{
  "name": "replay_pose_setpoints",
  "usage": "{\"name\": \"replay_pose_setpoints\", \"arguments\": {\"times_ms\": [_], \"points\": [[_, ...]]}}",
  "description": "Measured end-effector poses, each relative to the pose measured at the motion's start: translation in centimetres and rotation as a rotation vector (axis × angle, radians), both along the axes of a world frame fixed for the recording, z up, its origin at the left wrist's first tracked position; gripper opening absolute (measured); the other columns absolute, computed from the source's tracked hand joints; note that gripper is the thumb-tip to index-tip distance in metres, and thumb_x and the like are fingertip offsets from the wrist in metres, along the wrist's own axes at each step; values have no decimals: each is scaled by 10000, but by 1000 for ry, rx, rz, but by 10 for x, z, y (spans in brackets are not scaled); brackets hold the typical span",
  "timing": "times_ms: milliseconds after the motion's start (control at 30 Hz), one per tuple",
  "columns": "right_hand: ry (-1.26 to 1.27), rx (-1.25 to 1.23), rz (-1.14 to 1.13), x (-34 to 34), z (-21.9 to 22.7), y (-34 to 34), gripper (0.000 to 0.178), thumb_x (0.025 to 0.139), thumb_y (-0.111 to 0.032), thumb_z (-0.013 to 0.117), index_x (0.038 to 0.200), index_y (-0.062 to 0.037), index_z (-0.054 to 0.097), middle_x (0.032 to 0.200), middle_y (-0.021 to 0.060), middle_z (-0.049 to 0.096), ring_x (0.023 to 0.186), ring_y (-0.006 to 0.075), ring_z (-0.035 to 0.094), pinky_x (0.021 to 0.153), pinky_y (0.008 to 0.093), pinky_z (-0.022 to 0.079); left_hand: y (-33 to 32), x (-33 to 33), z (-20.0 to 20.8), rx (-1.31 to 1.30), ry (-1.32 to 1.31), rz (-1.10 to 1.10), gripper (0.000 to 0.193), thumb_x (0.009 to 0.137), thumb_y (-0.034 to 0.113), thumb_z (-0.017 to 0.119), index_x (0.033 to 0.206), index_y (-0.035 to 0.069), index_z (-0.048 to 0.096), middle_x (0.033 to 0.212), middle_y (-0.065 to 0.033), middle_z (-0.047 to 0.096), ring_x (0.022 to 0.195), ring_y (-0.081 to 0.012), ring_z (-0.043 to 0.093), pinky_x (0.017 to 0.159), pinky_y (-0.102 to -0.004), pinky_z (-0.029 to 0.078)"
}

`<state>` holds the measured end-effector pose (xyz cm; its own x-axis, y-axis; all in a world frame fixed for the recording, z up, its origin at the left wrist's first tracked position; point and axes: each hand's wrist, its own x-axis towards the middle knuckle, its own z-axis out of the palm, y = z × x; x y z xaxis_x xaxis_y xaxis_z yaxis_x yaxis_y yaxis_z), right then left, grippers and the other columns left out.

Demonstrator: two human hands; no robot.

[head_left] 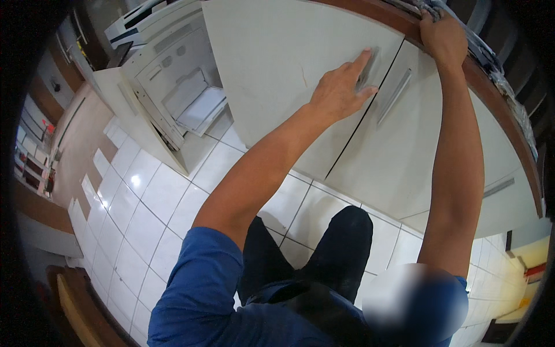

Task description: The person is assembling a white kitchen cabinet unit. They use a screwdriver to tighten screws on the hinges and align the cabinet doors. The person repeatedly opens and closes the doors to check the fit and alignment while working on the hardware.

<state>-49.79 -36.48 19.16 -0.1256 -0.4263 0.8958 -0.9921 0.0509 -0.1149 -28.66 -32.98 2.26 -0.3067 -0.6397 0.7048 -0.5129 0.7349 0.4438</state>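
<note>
My left hand (341, 89) is at a recessed metal handle (367, 70) near the edge of a cream cabinet door (272, 63). Its index finger and thumb are stretched apart, with part of the handle showing between them. A second cream door (376, 147) with a long slim metal handle (395, 96) adjoins it across a dark gap. Up at the brown counter edge (399, 20), my right hand (445, 40) has its fingers curled around something grey and crumpled. What exactly it holds is too small and partly hidden to tell.
Left of the doors stands a whitish machine (179, 75) with an open panel and tray, beside a pale side panel (139, 121). Clear plastic wrapping (509, 92) lies along the counter. White tiles (144, 196) cover the floor around my dark-trousered legs (341, 243). Wooden furniture (75, 306) stands lower left.
</note>
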Motion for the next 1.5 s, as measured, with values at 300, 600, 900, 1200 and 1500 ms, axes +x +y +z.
{"name": "replay_pose_setpoints", "arguments": {"times_ms": [300, 600, 900, 1200, 1500], "points": [[-23, 96, 97, -3, 5, 3, 546, 902, -494, 554, 1258, -92, 653, 1148, 259, 666, 1108, 427, 621, 942, 473, 487, 0, -15, 19, -86, 60, 77, 594, 916, 186, 633, 1454, 146, 385, 930, -211, 651, 837, -396, 649, 785, -462, 527], [82, 125, 54, -18, 10, -9, 589, 910, -536, 560, 1294, -95, 630, 1212, 272, 636, 1161, 428, 593, 994, 459, 458, -13, -14, 4, -119, 132, 4, 555, 908, 142, 600, 1424, 156, 397, 933, -225, 674, 860, -419, 654, 801, -501, 531], [125, 128, 152, -31, 22, 15, 449, 959, -434, 582, 1317, -167, 634, 1238, 198, 657, 1173, 330, 623, 998, 391, 468, -9, -6, 5, 18, 66, -5, 546, 948, 174, 547, 1456, 171, 344, 941, -207, 659, 884, -402, 651, 824, -497, 537], [95, 82, 91, -38, 6, 19, 410, 967, -427, 576, 1305, -209, 650, 1253, 150, 662, 1184, 285, 622, 992, 370, 471, -14, 0, 3, -3, 94, -45, 544, 961, 182, 540, 1468, 181, 344, 956, -214, 663, 898, -401, 653, 845, -485, 539], [-2, 184, 161, -33, 12, 36, 416, 955, -384, 601, 1298, -153, 650, 1288, 182, 637, 1206, 318, 604, 1035, 396, 444, -21, -7, 1, -31, 125, -76, 549, 948, 167, 543, 1468, 189, 367, 1067, -246, 668, 960, -443, 637, 882, -516, 516]]}}
